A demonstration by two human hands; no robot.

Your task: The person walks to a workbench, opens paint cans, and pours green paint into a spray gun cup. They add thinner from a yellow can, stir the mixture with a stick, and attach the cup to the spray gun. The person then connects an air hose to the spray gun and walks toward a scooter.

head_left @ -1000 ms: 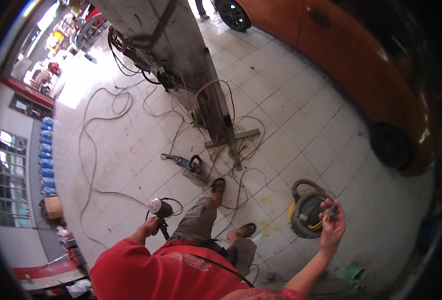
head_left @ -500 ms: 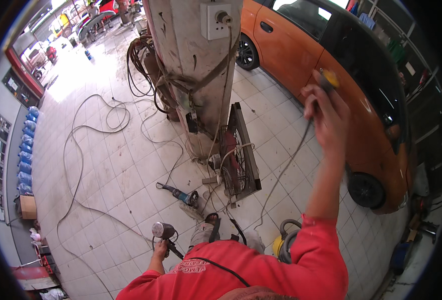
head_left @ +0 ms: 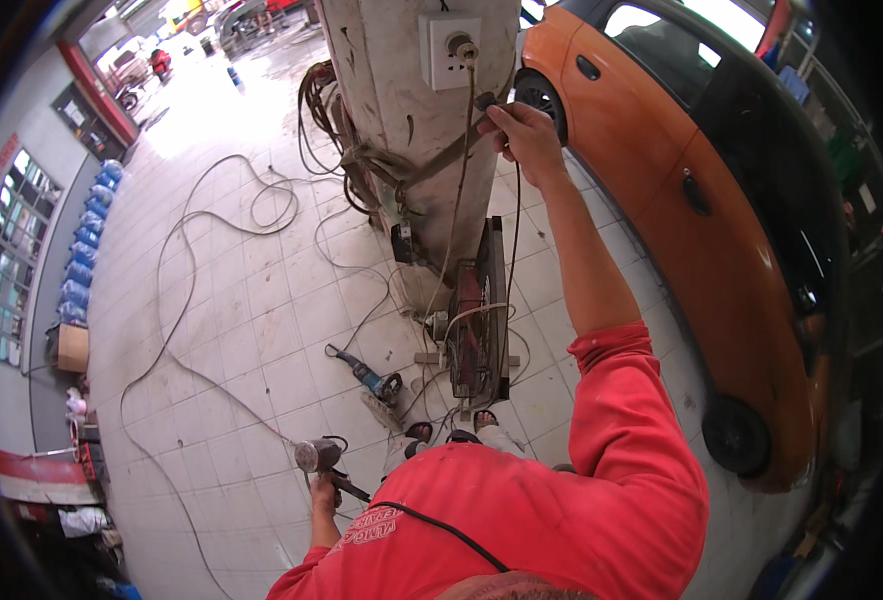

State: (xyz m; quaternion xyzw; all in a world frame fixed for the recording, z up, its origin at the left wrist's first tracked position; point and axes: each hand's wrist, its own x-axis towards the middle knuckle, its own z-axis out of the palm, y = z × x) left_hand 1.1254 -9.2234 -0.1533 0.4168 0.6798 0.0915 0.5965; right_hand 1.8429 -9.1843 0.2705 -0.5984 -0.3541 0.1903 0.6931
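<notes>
My right hand [head_left: 527, 140] is raised beside the pillar, fingers closed on a dark plug [head_left: 485, 101] whose cable [head_left: 518, 230] hangs down. The plug is just below a white wall socket [head_left: 450, 68], which has another plug [head_left: 462, 46] in it. Down at the lower left, my left hand [head_left: 325, 493] grips a pistol-shaped tool [head_left: 318, 456] with a rounded grey-brown head; its exact kind does not show. A blue-and-black angle polisher [head_left: 377, 380] lies on the tiles ahead of my feet.
The pillar [head_left: 392, 50] has coiled cables [head_left: 317, 110] strapped to it. At its foot stands a dark-framed fan [head_left: 482, 330]. An orange car [head_left: 652, 190] fills the right side. A long cable [head_left: 192, 260] loops over the tiled floor, and blue bottles [head_left: 84, 250] line the left wall.
My right hand has moved left, from in front of the car to the pillar, bringing the plug near the socket. The left hand keeps its hold on the tool.
</notes>
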